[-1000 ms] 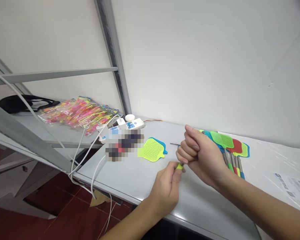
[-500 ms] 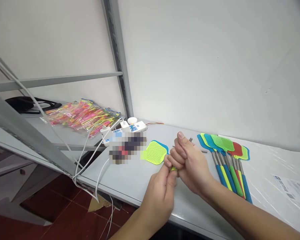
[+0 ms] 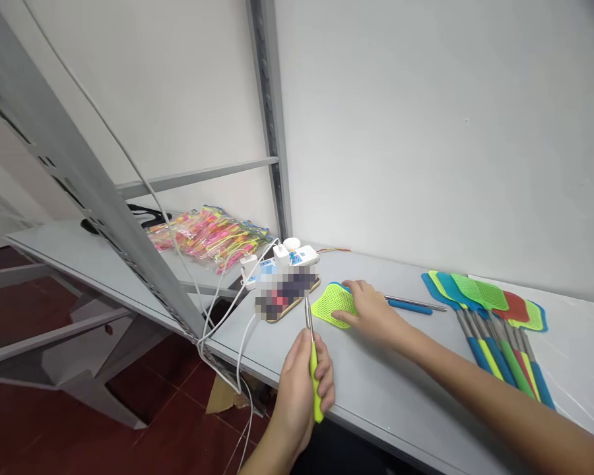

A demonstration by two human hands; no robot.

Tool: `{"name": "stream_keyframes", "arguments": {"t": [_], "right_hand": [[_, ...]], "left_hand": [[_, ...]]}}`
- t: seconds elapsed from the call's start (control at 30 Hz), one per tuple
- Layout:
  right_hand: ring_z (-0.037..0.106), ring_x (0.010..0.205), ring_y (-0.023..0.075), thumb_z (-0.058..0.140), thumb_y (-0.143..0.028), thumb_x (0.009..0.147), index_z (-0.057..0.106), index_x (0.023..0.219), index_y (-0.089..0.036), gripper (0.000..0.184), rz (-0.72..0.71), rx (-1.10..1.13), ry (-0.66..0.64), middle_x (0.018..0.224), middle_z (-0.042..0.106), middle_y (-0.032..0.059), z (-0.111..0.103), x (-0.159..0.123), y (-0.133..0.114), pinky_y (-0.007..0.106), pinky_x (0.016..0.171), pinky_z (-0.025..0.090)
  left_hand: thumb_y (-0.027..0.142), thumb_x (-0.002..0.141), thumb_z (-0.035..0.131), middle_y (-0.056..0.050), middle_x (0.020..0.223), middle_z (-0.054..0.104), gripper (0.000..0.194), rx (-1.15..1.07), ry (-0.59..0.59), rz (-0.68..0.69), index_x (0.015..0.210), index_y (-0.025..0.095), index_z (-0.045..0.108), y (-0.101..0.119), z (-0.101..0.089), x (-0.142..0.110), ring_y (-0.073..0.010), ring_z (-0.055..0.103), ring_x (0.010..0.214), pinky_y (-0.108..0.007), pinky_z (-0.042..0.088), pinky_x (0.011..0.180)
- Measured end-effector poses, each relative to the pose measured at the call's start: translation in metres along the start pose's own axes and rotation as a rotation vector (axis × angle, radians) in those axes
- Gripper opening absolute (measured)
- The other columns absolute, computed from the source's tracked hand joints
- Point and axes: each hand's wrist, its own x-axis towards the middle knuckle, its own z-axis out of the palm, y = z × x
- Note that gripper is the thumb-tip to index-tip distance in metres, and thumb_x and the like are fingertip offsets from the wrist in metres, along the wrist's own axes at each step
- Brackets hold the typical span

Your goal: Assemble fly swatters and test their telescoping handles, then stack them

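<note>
The yellow-green handle [image 3: 313, 366] lay within the left hand [image 3: 296, 377], whose fingers were closed around it; its metal rod [image 3: 308, 315] projected upward beyond them. The yellow-green mesh head [image 3: 329, 306] lay on the table [image 3: 376, 382], partly beneath the right hand [image 3: 373, 313], which was half open with thumb and fingers spread. Flyswatters [image 3: 512, 359] lay farther right.

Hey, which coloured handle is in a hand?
The yellow-green handle, gripped in the left hand; the separate blue handle and the grouped swatters at right lie unheld.
</note>
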Motion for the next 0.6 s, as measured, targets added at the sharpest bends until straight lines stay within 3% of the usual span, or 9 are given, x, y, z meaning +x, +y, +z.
{"name": "stream_keyframes", "arguments": {"t": [0.07, 0.13, 0.27, 0.4, 0.47, 0.6], "right_hand": [[0.046, 0.119, 0.0351, 0.063, -0.053, 0.079, 0.045, 0.132, -0.013, 0.069, -0.010, -0.283, 0.011, 0.127, 0.053, 0.0205, 0.004, 0.010, 0.012, 0.048, 0.096, 0.033], [0.045, 0.119, 0.0380, 0.067, -0.055, 0.073, 0.045, 0.133, -0.013, 0.076, -0.015, -0.371, 0.004, 0.126, 0.054, 0.0215, 0.009, 0.015, 0.019, 0.049, 0.094, 0.032], [0.042, 0.121, 0.0374, 0.064, -0.050, 0.075, 0.043, 0.135, -0.014, 0.073, -0.011, -0.334, 0.025, 0.129, 0.053, 0.0208, 0.016, 0.018, 0.021, 0.048, 0.095, 0.029], [0.042, 0.120, 0.0378, 0.072, -0.034, 0.068, 0.047, 0.130, -0.015, 0.069, 0.006, -0.204, 0.034, 0.127, 0.055, 0.0207, 0.014, 0.021, 0.023, 0.048, 0.094, 0.028], [0.046, 0.114, 0.0374, 0.073, -0.027, 0.064, 0.055, 0.118, -0.016, 0.058, -0.001, -0.083, 0.037, 0.118, 0.060, 0.0192, 0.013, 0.020, 0.023, 0.048, 0.093, 0.028], [0.053, 0.102, 0.0288, 0.065, -0.020, 0.072, 0.061, 0.087, -0.021, 0.016, -0.080, 0.324, 0.082, 0.090, 0.064, 0.0080, 0.012, 0.013, 0.020, 0.040, 0.088, 0.033]], "left_hand": [[0.061, 0.086, 0.054, 0.009, 0.055, 0.032, 0.041, -0.085, -0.019, -0.001, 0.080, 0.022, 0.043, 0.005, 0.005, 0.012, -0.0054, 0.023, 0.039, -0.014, 0.023, 0.031], [0.060, 0.086, 0.055, 0.009, 0.054, 0.031, 0.042, -0.187, -0.010, -0.005, 0.077, 0.021, 0.042, 0.008, 0.014, 0.026, -0.0051, 0.022, 0.038, -0.015, 0.022, 0.032], [0.056, 0.089, 0.054, 0.010, 0.054, 0.029, 0.039, -0.407, 0.065, 0.029, 0.076, 0.020, 0.042, 0.010, 0.036, 0.050, -0.0046, 0.022, 0.038, -0.016, 0.022, 0.034], [0.049, 0.092, 0.051, 0.009, 0.054, 0.028, 0.035, -0.507, 0.104, 0.115, 0.074, 0.020, 0.042, 0.014, 0.057, 0.060, -0.0048, 0.024, 0.038, -0.017, 0.022, 0.036], [0.045, 0.095, 0.046, 0.009, 0.054, 0.027, 0.033, -0.549, 0.108, 0.120, 0.074, 0.021, 0.041, 0.020, 0.067, 0.062, -0.0050, 0.024, 0.037, -0.018, 0.021, 0.036], [0.042, 0.096, 0.042, 0.009, 0.052, 0.023, 0.032, -0.638, 0.021, 0.084, 0.071, 0.021, 0.039, 0.033, 0.092, 0.064, -0.0052, 0.022, 0.036, -0.018, 0.019, 0.035]]}}
